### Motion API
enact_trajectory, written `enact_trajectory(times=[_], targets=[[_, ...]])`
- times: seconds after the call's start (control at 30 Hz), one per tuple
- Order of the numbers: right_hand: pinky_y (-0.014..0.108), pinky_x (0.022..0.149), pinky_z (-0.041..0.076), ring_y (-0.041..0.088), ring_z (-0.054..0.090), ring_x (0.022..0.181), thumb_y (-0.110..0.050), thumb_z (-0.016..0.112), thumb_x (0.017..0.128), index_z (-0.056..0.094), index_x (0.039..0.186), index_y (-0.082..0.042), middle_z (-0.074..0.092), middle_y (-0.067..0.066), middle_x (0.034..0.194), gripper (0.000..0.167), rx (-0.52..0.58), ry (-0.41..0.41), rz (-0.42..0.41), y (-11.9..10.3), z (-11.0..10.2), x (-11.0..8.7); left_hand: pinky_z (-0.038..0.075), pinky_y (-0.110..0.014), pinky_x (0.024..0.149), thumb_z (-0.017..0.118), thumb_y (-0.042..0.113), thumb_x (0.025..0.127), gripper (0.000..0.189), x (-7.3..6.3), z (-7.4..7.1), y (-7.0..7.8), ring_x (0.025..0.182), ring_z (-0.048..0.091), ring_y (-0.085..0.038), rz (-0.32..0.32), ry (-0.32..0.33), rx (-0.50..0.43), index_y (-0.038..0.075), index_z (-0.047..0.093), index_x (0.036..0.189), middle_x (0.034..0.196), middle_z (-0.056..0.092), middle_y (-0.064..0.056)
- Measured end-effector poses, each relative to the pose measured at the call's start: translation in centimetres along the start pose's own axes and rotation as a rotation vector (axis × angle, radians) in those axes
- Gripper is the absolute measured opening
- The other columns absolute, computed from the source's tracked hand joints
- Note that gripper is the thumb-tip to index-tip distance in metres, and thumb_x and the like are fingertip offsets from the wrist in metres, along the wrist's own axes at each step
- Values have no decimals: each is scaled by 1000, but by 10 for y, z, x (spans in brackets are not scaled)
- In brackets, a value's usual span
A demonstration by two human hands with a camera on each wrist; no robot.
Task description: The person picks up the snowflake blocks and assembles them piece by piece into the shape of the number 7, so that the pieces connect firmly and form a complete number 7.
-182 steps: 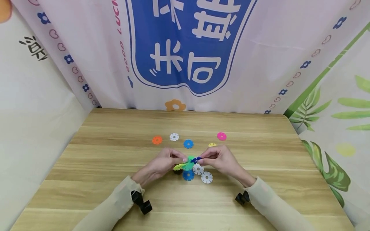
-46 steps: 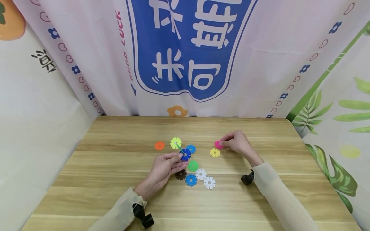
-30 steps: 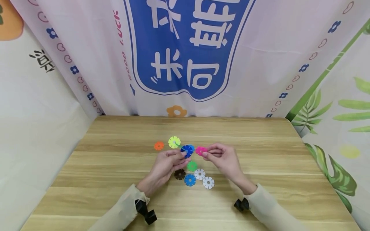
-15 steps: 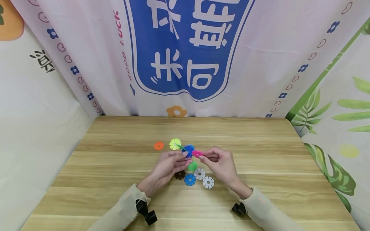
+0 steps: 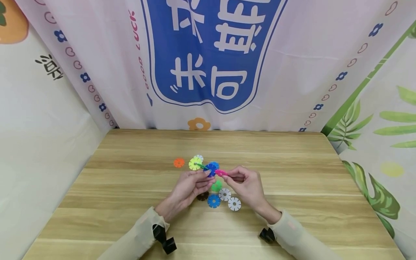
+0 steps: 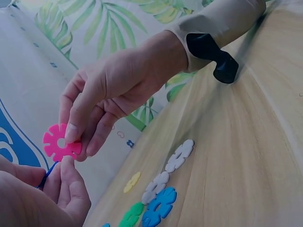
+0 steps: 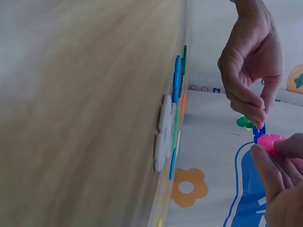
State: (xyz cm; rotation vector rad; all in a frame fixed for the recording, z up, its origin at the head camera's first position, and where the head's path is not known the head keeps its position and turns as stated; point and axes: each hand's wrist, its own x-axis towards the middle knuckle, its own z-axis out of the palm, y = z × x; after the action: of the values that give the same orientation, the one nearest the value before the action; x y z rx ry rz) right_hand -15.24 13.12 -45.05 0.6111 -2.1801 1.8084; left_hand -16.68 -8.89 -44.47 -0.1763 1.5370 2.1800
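Note:
My left hand (image 5: pixel 188 186) pinches a dark blue slotted snowflake disc (image 5: pixel 210 170) between thumb and fingers, above the table. A green disc (image 5: pixel 202 166), seen nearly edge-on, links it to a yellow-green disc (image 5: pixel 194 164), making a short chain. In my right hand (image 5: pixel 248 184) a pink snowflake disc (image 5: pixel 221 173) is pinched and tilted. Its rim meets the right edge of the dark blue disc. The left wrist view shows the pink disc (image 6: pixel 57 147) face-on, just above the left fingertips. Whether its slot is engaged I cannot tell.
Loose discs lie on the wooden table (image 5: pixel 130 151): orange (image 5: pixel 178 162) at left, a partly covered white one (image 5: pixel 199 158), and green (image 5: pixel 216 185), brown (image 5: pixel 203 196), blue (image 5: pixel 213 201) and white (image 5: pixel 234 204) nearer me. A yellow disc (image 6: pixel 132 182) shows in the left wrist view.
My right hand has brought the pink disc leftward from the table's right side to the dark blue disc and tilted it towards edge-on. Earlier the right hand held the dark blue disc; now the left does.

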Motion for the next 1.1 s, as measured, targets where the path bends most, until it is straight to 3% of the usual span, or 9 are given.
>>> enact_trajectory(times=[0.43, 0.7, 0.93, 1.1], targets=[[25, 70, 68, 37, 80, 81, 8, 78, 88, 76, 94, 3, 80, 20, 91, 8, -89, 0, -39, 1, -2, -2, 65, -31, 99, 60, 10, 106, 16, 3, 2, -1, 90, 78, -12, -22, -5, -19, 0, 66, 117, 98, 81, -5], [26, 71, 68, 28, 82, 83, 6, 79, 88, 77, 93, 1, 81, 19, 92, 7, -88, 5, -38, 0, -2, -3, 66, -30, 96, 59, 9, 106, 8, 4, 4, -1, 89, 79, -12, -24, -61, 4, 4, 66, 106, 93, 81, -2], [25, 66, 68, 27, 81, 77, 7, 80, 87, 76, 90, 3, 81, 19, 90, 6, -115, -15, -95, -4, -4, -3, 67, -25, 87, 58, 6, 106, 13, 4, 5, 1, 86, 77, -11, -26, -101, 2, 7, 66, 96, 89, 78, -2], [26, 60, 67, 13, 79, 71, 7, 81, 86, 76, 87, 4, 80, 17, 85, 6, -130, -42, -96, -6, -6, -1, 66, -27, 90, 56, 4, 106, 12, 2, 3, 2, 86, 74, -11, -61, -143, -28, 6, 61, 96, 90, 75, -3]])
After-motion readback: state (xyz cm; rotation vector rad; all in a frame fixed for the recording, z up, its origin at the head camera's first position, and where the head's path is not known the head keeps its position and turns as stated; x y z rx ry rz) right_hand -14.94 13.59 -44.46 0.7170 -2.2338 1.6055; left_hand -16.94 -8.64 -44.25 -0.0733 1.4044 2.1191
